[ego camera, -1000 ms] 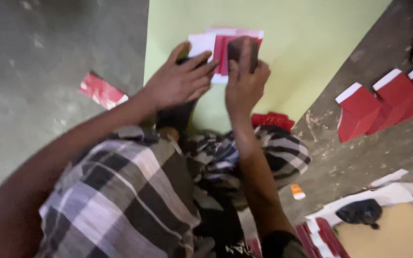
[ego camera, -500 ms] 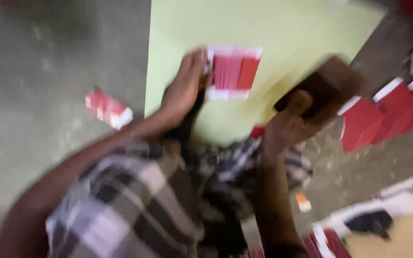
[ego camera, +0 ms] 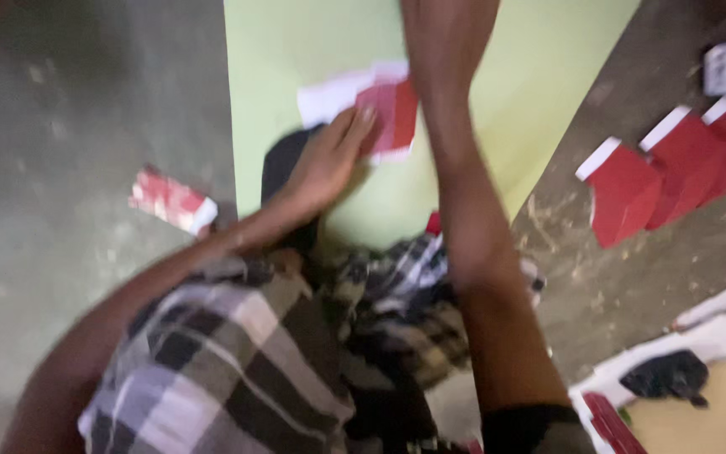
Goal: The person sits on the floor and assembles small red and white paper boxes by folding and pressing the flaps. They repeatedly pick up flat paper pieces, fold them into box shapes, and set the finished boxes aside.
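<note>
Right arm point(ego camera: 455, 168) has swung up past the frame's top edge, hand unseen, grip unknown. Left hand point(ego camera: 325, 164) presses flat, fingers open, on red-and-white paper point(ego camera: 384, 109), upper centre on green sheet point(ego camera: 531, 76). Keep pressure even, edges aligned.

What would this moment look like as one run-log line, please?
left hand: flat on red-and-white sheet | right hand: out of frame | surface: green board
</note>
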`<act>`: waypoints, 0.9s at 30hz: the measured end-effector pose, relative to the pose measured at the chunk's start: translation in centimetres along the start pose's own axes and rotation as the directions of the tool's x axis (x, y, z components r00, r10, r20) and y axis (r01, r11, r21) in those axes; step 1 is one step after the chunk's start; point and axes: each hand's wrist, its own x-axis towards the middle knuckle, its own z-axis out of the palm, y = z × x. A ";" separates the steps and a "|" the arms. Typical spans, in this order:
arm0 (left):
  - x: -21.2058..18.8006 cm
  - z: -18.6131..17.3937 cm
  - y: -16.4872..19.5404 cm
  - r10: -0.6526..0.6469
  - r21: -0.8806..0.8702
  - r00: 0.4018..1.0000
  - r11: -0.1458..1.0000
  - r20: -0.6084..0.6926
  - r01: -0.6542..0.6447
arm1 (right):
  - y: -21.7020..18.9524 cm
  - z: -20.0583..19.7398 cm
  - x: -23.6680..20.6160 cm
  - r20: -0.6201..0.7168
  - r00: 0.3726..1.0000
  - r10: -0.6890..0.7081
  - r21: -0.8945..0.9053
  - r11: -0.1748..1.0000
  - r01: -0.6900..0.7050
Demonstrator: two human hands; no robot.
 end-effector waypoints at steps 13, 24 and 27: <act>1.7 2.2 4.7 0.520 0.493 0.843 0.702 0.138 -0.514 | 3.7 3.7 -17.6 -0.252 0.947 0.198 0.297 0.947 -0.119; -0.1 -1.1 5.5 0.117 0.206 0.956 0.963 0.270 -0.176 | 1.3 1.8 -16.4 0.278 0.958 0.078 0.911 0.296 -0.288; -0.4 -1.0 5.3 0.367 0.209 0.901 0.886 0.230 -0.414 | 1.5 2.1 -16.3 0.207 0.969 0.133 0.961 0.157 -0.227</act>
